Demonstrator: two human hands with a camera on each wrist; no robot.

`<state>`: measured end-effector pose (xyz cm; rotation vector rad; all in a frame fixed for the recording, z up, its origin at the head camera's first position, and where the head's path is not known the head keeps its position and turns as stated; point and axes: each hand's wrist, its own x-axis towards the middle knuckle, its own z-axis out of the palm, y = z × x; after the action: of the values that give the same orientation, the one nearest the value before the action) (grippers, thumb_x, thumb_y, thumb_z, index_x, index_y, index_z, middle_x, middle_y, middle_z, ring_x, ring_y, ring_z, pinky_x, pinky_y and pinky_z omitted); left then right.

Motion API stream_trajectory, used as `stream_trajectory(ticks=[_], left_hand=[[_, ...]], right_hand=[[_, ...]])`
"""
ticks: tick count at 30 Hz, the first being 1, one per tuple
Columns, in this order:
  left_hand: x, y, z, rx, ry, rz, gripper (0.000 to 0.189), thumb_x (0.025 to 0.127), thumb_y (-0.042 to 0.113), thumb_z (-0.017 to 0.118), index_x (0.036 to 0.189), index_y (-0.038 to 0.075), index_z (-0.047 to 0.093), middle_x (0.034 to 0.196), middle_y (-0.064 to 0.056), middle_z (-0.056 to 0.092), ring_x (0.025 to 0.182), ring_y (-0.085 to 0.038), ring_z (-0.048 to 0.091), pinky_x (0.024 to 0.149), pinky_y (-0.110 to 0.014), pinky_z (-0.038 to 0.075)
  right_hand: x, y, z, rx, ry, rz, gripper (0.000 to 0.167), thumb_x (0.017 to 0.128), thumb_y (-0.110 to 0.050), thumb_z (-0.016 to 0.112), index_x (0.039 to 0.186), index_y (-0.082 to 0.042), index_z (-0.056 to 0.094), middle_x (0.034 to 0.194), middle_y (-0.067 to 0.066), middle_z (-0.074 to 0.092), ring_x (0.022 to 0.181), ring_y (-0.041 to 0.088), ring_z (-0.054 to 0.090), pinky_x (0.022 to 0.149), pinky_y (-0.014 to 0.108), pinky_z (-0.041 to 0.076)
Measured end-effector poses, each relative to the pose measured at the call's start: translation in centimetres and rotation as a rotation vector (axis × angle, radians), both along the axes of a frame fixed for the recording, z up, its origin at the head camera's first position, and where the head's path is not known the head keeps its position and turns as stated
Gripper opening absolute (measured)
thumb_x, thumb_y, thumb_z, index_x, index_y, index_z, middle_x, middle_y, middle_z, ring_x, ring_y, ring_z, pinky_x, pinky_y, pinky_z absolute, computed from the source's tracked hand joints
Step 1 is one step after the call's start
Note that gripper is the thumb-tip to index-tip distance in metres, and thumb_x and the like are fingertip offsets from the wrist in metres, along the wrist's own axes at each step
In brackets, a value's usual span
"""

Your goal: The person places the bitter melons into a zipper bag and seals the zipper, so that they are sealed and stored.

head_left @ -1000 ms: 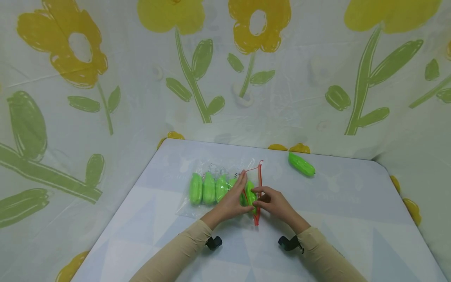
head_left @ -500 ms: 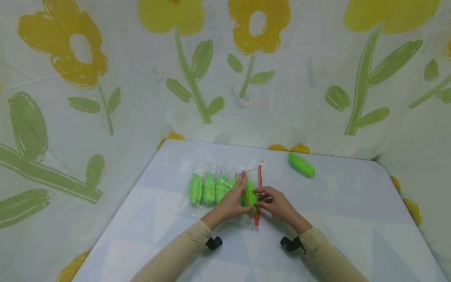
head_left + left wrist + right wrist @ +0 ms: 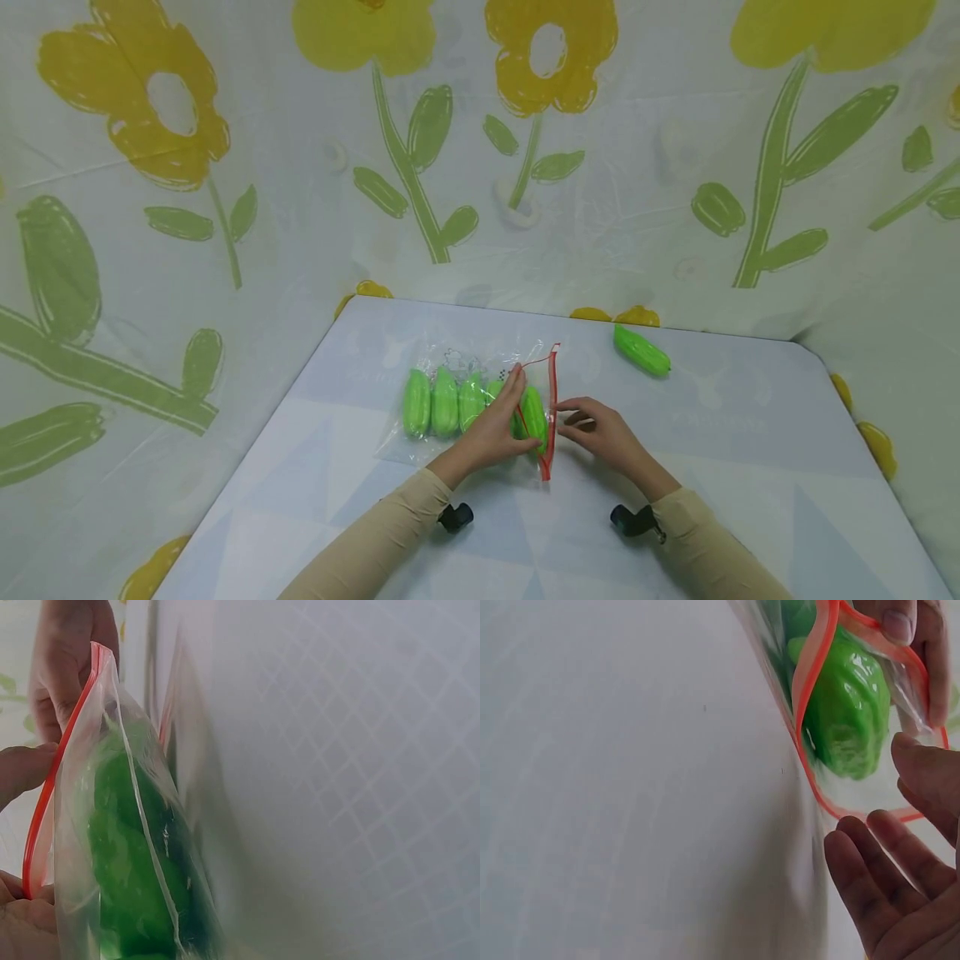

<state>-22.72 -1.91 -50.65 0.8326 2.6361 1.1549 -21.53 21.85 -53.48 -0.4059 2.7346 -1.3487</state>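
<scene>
A clear zip bag (image 3: pixel 397 448) with a red-edged mouth lies on the table, holding several green ridged gourds (image 3: pixel 445 404). At the mouth end my left hand (image 3: pixel 491 427) pinches the bag's upper rim, with the thumb over the edge in the right wrist view. One gourd (image 3: pixel 851 712) lies just inside the gaping mouth. To the right of the red edge, my right hand (image 3: pixel 606 433) is held apart from the gourd, its fingers loosely bent and holding nothing. In the right wrist view its fingertips are close to the red rim; contact is unclear.
A single loose green gourd (image 3: pixel 641 350) lies near the table's back edge, right of the bag. Flower-printed cloth (image 3: pixel 615 225) hangs behind and beside the pale table (image 3: pixel 735 500). Each wrist wears a small black camera (image 3: pixel 633 521).
My right hand has let go of the gourd at the mouth and drawn back to the right. That gourd now lies flatter inside the bag. My left hand stays in place.
</scene>
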Motion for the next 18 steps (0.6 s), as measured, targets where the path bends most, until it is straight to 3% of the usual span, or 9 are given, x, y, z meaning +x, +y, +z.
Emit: stream_trajectory(ticks=[9, 18], left_hand=[[0.0, 0.0, -0.1, 0.001, -0.001, 0.004, 0.112, 0.085, 0.026, 0.084, 0.163, 0.003, 0.007, 0.171, -0.01, -0.001, 0.155, -0.027, 0.014, 0.119, -0.045, 0.031], [-0.1, 0.1, -0.1, -0.004, 0.001, 0.005, 0.113, 0.085, 0.028, 0.084, 0.163, 0.003, 0.006, 0.171, -0.01, -0.002, 0.155, -0.027, 0.016, 0.119, -0.045, 0.032]], right_hand=[[0.0, 2.4, -0.7, 0.027, 0.048, -0.045, 0.036, 0.094, -0.015, 0.075, 0.129, -0.014, 0.067, 0.125, 0.005, 0.068, 0.107, 0.022, 0.068, 0.091, 0.041, 0.058], [-0.2, 5.2, -0.3, 0.052, 0.108, -0.091, 0.035, 0.095, -0.013, 0.073, 0.129, -0.009, 0.066, 0.123, 0.009, 0.068, 0.106, 0.025, 0.068, 0.09, 0.043, 0.058]])
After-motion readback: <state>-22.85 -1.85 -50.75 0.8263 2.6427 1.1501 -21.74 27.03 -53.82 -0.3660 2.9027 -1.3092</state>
